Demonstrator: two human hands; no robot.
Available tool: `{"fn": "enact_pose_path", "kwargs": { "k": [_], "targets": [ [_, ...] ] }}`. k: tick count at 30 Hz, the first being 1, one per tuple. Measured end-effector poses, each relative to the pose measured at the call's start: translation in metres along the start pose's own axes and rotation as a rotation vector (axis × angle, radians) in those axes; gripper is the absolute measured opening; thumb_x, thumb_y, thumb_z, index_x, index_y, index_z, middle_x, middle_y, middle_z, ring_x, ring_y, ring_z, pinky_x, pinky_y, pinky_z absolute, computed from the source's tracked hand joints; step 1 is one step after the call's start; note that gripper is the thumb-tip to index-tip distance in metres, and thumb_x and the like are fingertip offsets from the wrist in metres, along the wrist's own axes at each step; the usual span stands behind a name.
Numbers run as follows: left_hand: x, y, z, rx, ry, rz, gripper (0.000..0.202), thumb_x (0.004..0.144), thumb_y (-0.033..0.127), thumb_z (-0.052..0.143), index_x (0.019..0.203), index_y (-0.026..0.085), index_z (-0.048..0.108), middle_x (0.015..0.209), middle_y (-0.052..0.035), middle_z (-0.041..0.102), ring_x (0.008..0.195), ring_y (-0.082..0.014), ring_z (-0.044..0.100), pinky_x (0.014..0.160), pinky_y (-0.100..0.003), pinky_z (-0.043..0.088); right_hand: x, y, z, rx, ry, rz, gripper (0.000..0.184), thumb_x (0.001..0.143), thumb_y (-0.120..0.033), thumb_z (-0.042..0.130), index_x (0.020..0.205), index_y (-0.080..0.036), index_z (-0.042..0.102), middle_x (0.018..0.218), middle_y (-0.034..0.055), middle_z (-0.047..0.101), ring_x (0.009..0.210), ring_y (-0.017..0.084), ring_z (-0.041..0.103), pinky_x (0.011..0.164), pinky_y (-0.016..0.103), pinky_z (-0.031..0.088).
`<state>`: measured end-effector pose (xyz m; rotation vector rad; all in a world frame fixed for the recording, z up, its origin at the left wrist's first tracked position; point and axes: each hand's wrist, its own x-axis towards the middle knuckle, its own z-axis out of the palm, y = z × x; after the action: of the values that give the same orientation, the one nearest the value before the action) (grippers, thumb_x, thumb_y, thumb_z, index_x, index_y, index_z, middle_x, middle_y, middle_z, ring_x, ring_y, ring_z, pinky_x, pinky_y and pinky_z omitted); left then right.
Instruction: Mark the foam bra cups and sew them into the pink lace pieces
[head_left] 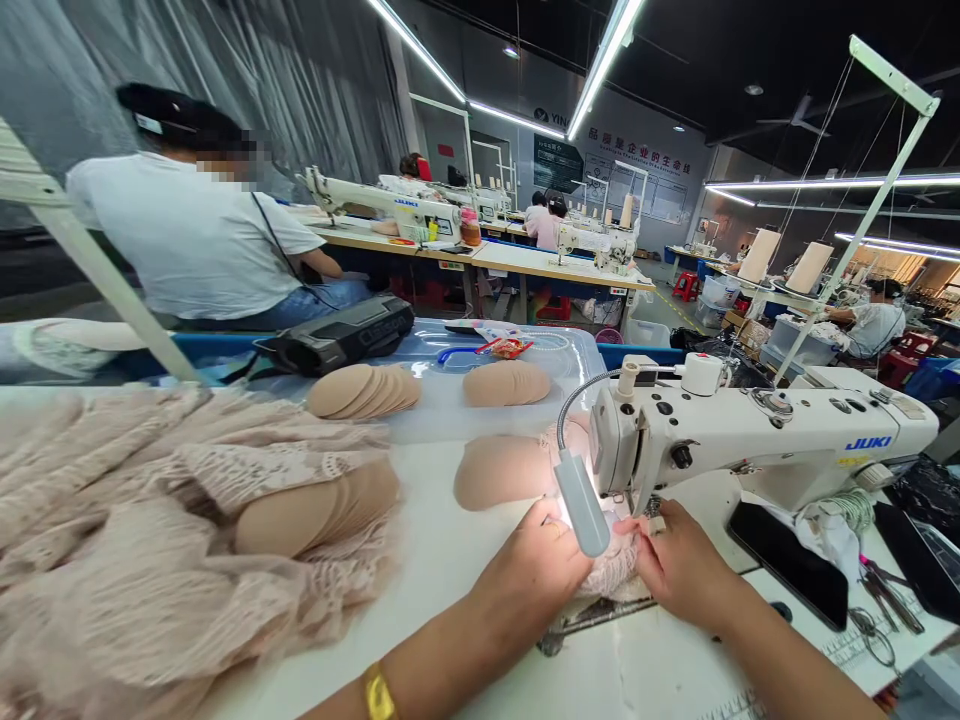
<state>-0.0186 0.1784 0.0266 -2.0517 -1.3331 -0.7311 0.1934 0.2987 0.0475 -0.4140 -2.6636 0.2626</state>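
Under the head of a white sewing machine (750,430) lies a piece of pale pink lace fabric (611,572). My left hand (536,560) is closed at the fabric's left side, its fingertips partly behind the grey lamp (583,505). On the other side, my right hand (679,560) pinches the lace close to the needle area. The needle itself is hidden by the lamp and machine head. Beige oval pads (499,472) lie just beyond my left hand, beside more lace.
Lace garments (150,560) heap at the left, with a stack of beige pads (322,510) on them. More pads (364,390) lie behind, near a black speaker (345,330). A phone (791,562) and scissors (889,595) rest at right. A person (202,230) sits ahead left.
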Motion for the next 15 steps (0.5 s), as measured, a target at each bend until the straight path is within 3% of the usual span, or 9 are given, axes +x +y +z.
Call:
{"fn": "enact_pose_path", "kwargs": {
  "k": [2, 4, 6, 8, 11, 13, 15],
  "targets": [
    [0.003, 0.0, 0.0, 0.01, 0.043, 0.009, 0.034, 0.09, -0.003, 0.047, 0.101, 0.022, 0.067, 0.062, 0.0033, 0.051, 0.058, -0.0192, 0.047, 0.069, -0.039, 0.046, 0.002, 0.003, 0.003, -0.027, -0.028, 0.052, 0.024, 0.092, -0.004, 0.056, 0.107, -0.019, 0.067, 0.094, 0.0096, 0.074, 0.095, 0.031, 0.068, 0.085, 0.041, 0.055],
    [0.006, 0.0, -0.003, 0.014, 0.084, 0.02, 0.033, 0.093, -0.002, 0.046, 0.1, 0.023, 0.066, 0.061, 0.0041, 0.053, 0.056, -0.0182, 0.049, 0.073, -0.039, 0.05, 0.002, 0.004, 0.004, -0.031, -0.036, 0.048, 0.023, 0.092, -0.004, 0.057, 0.106, -0.019, 0.067, 0.095, 0.0093, 0.074, 0.096, 0.03, 0.069, 0.087, 0.042, 0.056],
    [0.012, 0.0, -0.01, -0.047, 0.081, 0.026, 0.031, 0.097, 0.001, 0.046, 0.108, 0.022, 0.067, 0.07, 0.0014, 0.063, 0.065, -0.0199, 0.061, 0.084, -0.042, 0.056, 0.001, 0.004, 0.003, -0.013, -0.029, 0.023, 0.025, 0.093, -0.004, 0.055, 0.109, -0.019, 0.067, 0.097, 0.0097, 0.074, 0.099, 0.03, 0.069, 0.089, 0.042, 0.056],
    [0.019, -0.003, -0.023, -0.201, 0.006, 0.022, 0.033, 0.102, 0.007, 0.048, 0.126, 0.021, 0.065, 0.095, -0.0055, 0.077, 0.095, -0.0239, 0.074, 0.1, -0.043, 0.056, -0.001, 0.003, 0.002, 0.006, -0.012, -0.002, 0.027, 0.094, -0.004, 0.054, 0.114, -0.018, 0.066, 0.099, 0.0103, 0.075, 0.101, 0.031, 0.069, 0.089, 0.042, 0.057],
    [0.026, -0.007, -0.048, -0.421, -0.17, -0.004, 0.051, 0.096, 0.004, 0.051, 0.142, 0.024, 0.059, 0.129, -0.0095, 0.077, 0.128, -0.0259, 0.068, 0.116, -0.043, 0.049, -0.004, 0.003, 0.002, 0.009, 0.037, -0.044, 0.033, 0.094, -0.003, 0.053, 0.121, -0.017, 0.065, 0.102, 0.0125, 0.075, 0.1, 0.031, 0.068, 0.087, 0.042, 0.058],
    [0.028, -0.009, -0.062, -0.416, -0.263, -0.043, 0.056, 0.087, 0.003, 0.056, 0.137, 0.027, 0.062, 0.129, -0.0078, 0.077, 0.126, -0.0292, 0.069, 0.116, -0.05, 0.045, -0.007, 0.0, 0.001, 0.0, 0.087, -0.099, 0.039, 0.092, -0.001, 0.053, 0.126, -0.017, 0.063, 0.102, 0.0134, 0.075, 0.099, 0.032, 0.066, 0.084, 0.042, 0.057],
    [0.028, -0.008, -0.069, -0.348, -0.359, -0.105, 0.047, 0.082, 0.006, 0.061, 0.123, 0.029, 0.068, 0.118, -0.0059, 0.078, 0.116, -0.032, 0.07, 0.111, -0.054, 0.045, -0.008, -0.006, -0.001, -0.005, 0.13, -0.17, 0.045, 0.092, -0.002, 0.053, 0.133, -0.018, 0.059, 0.101, 0.0121, 0.076, 0.097, 0.032, 0.065, 0.084, 0.043, 0.055]
  ]
}}
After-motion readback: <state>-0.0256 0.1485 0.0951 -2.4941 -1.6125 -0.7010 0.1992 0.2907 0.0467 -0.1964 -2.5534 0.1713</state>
